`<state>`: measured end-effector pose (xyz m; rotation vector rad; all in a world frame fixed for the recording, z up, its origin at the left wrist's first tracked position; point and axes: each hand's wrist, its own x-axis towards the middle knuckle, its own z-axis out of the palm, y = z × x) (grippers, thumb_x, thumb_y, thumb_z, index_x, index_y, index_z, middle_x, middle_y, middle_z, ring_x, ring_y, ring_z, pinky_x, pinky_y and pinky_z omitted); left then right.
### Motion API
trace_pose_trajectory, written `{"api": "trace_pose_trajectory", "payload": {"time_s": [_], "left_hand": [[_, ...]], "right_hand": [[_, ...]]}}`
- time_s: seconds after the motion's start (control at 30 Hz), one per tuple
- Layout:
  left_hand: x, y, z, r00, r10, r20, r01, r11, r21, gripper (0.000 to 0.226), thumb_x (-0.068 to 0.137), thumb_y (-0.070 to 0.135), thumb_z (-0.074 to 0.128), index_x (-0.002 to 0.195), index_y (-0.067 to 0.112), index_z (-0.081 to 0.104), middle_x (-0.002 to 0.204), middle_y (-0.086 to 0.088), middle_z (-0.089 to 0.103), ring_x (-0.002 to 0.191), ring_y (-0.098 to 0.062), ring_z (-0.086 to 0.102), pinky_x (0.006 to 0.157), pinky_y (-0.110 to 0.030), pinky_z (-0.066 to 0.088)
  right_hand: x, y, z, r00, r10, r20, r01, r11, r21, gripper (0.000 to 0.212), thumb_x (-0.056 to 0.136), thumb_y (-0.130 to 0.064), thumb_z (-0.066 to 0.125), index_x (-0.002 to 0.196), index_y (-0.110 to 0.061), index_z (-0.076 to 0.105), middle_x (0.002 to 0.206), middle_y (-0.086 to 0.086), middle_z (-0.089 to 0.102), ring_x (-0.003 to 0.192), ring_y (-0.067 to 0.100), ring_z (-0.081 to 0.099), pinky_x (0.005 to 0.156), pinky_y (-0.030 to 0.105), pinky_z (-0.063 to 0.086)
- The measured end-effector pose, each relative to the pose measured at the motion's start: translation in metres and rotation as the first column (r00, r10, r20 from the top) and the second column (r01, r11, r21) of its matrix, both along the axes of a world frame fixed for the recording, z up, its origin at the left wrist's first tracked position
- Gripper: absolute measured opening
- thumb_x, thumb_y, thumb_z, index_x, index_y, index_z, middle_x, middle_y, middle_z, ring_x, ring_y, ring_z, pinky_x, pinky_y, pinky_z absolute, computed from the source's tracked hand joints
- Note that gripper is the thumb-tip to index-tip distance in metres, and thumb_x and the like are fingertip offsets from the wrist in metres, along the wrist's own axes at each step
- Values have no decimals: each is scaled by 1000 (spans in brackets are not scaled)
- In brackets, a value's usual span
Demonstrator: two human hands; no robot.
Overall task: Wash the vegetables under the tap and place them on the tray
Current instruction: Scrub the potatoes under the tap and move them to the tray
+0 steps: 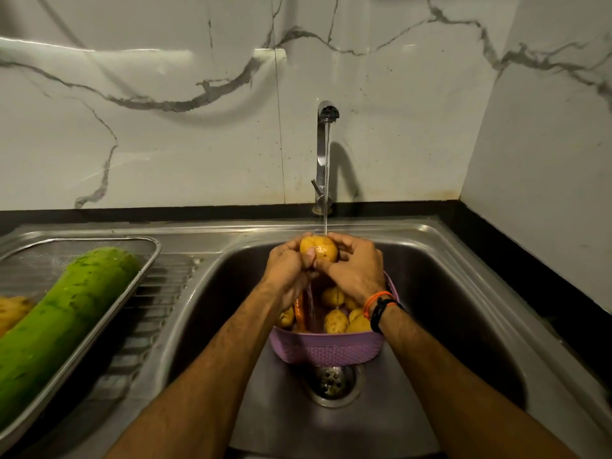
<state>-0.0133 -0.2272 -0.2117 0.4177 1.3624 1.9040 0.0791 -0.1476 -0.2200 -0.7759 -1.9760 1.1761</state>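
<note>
A potato (pixel 319 249) is held under the running tap (pixel 326 127), above the sink (pixel 447 293), with the stream landing on its upper right side. It is clasped from both sides: the left hand (pixel 288 270) is curled round its left flank with the thumb pressed on the near face, and the right hand (pixel 356 270) is curled round its right flank, fingers (pixel 344 240) wrapped over the top. The potato's long axis is judged to run roughly upright, slightly tilted; this is not certain, as the lower end is covered by the hands. Directly below the hands, a pink basket (pixel 326 349) stands in the sink over the drain (pixel 332 382) and holds more potatoes (pixel 336 321) and a carrot (pixel 299 313), not yet washed by the look of it. The tray (pixel 145 276) lies on the draining surface well to the left of the hands, carrying a long green gourd (pixel 66 313) and something yellow at the frame edge. The step in hand is judged to be rinsing. For the coming transfer the tray is to the left, so the left hand is the nearer one; free room on the tray appears only beside the gourd, near the right rim.
</note>
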Motion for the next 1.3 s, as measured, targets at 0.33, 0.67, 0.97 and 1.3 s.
{"api": "trace_pose_trajectory", "payload": {"time_s": [0.33,0.67,0.97,1.3], "left_hand": [[8,4,-11,995,76,-60,-74,997,20,36,83,-4,71,117,9,66,107,-15,71,98,-27,70,75,-36,59],[10,9,-8,987,154,-42,-153,988,27,37,88,-6,63,123,6,65,108,-13,71,103,-26,68,88,-41,58],[13,5,-2,992,126,4,-126,991,43,31,89,-12,56,116,-1,66,91,-14,71,82,-23,69,66,-32,61],[13,5,-1,993,99,61,-101,994,34,25,91,-7,57,110,4,68,95,-17,72,88,-28,70,81,-42,60]], "right_hand": [[3,-6,1,998,-4,63,-7,986,167,57,78,-6,72,132,-20,60,125,5,66,115,19,61,101,26,47],[1,-8,0,996,-14,88,-3,983,184,57,83,-8,71,137,-20,56,131,7,62,118,21,59,107,32,43],[2,-9,2,1000,-21,23,16,984,179,48,81,-9,76,127,-18,64,115,2,69,103,14,66,94,28,54],[-1,-6,-1,999,-39,-20,40,994,99,51,76,-2,78,124,-18,67,114,-1,70,100,8,66,90,24,55]]}}
